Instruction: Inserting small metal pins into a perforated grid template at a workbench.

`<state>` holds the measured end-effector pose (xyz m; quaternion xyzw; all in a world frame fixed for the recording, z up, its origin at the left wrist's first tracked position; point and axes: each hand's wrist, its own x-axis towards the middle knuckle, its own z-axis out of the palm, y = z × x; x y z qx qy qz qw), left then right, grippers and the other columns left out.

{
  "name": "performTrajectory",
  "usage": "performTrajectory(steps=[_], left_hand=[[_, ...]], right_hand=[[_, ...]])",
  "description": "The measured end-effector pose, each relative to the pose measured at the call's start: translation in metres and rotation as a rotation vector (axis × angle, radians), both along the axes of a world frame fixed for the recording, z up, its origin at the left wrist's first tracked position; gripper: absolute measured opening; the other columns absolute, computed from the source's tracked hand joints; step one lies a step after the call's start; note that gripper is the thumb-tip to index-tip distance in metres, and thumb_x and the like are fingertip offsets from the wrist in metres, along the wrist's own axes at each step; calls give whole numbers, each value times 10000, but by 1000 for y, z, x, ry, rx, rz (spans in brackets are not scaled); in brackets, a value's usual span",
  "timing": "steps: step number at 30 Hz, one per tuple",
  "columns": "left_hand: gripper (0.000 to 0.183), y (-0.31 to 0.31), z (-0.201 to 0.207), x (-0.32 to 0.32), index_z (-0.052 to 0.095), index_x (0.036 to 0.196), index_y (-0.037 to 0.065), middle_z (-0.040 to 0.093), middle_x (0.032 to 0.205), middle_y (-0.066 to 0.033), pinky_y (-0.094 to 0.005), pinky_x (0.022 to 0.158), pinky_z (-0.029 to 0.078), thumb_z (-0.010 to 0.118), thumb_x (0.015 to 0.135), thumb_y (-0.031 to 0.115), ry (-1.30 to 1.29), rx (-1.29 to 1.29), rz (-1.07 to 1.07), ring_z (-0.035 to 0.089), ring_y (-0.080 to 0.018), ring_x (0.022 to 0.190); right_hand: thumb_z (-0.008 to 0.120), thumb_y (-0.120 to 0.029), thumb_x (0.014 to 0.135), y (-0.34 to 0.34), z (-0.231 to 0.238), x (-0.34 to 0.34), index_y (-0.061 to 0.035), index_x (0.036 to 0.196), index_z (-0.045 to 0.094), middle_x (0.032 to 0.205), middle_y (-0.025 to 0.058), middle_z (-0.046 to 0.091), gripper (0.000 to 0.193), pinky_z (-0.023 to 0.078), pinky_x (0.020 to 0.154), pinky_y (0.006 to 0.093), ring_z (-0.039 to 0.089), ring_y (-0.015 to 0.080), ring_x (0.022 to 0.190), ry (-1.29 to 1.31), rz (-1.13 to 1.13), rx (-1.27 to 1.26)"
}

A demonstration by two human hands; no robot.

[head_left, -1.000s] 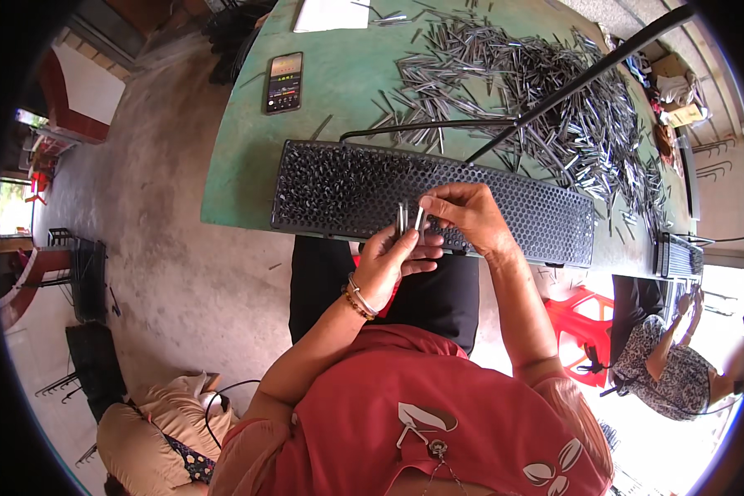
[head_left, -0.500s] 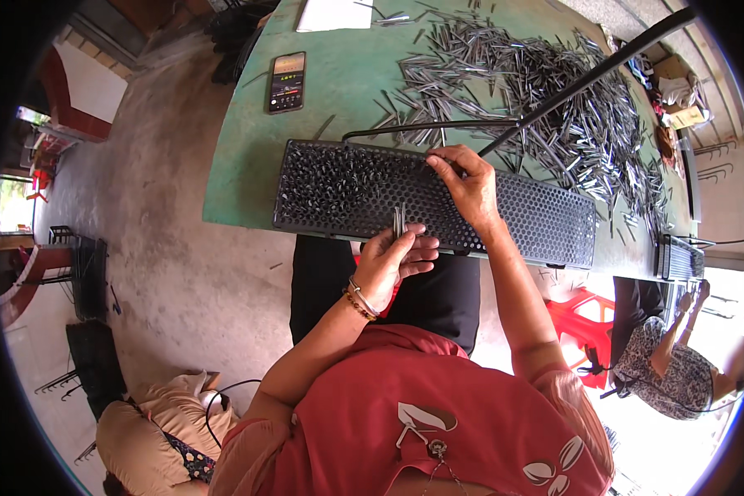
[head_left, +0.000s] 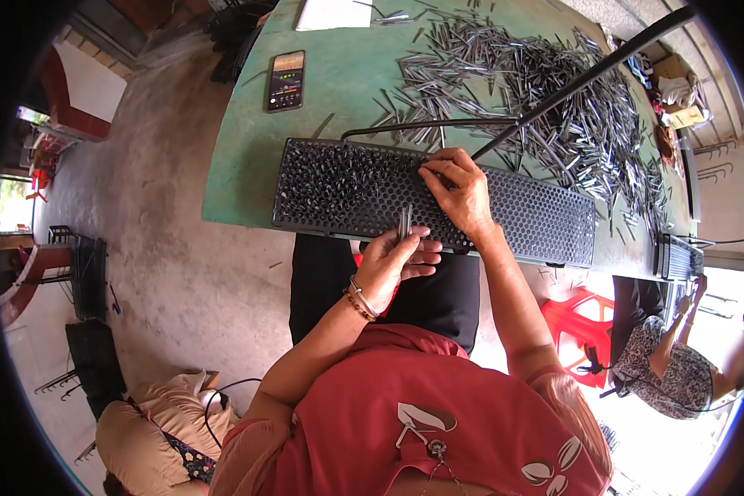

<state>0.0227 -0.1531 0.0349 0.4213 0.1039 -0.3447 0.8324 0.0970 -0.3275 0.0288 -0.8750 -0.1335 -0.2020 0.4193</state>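
Note:
A long black perforated panel (head_left: 546,219) lies along the near edge of the green table. Short dark strips (head_left: 326,182) stand packed in the holes of its left part, while holes farther right show bare. My left hand (head_left: 388,263), in front of the panel, pinches a small bundle of thin metal strips (head_left: 405,220) upright between thumb and fingers. Over the middle of the panel, at the border of the filled part, my right hand (head_left: 465,197) has thumb and fingertips together against the holes. Whatever those fingertips hold is too small to make out.
A large heap of loose strips (head_left: 546,91) spreads over the table (head_left: 331,91) behind the panel. A black rod (head_left: 587,78) slants above it. A phone (head_left: 286,81) and white paper (head_left: 333,14) lie at far left. A red stool (head_left: 574,331) and another person (head_left: 674,364) are at right.
My right hand has shifted slightly left and toward me over the panel. My left hand has stayed almost in place, its bundle of strips moved slightly right.

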Motion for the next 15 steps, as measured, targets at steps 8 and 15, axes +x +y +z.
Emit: performTrajectory(steps=[8, 15], left_hand=[[293, 0, 0, -1, 552, 1169, 19, 652, 1030, -143, -328, 752, 564, 516, 958, 219, -22, 11, -9, 660, -206, 895], [291, 4, -2, -1, 551, 1176, 23, 652, 1028, -143, -338, 765, 564, 513, 958, 212, 1, -31, 13, 661, -209, 898]], right_hand=[[700, -76, 782, 8, 6, 14, -22, 947, 675, 943, 98, 602, 175, 509, 652, 342, 625, 261, 772, -75, -39, -116], [702, -67, 783, 11, -4, 4, -26, 948, 690, 946, 82, 596, 170, 522, 615, 310, 628, 222, 771, 25, -75, -21]])
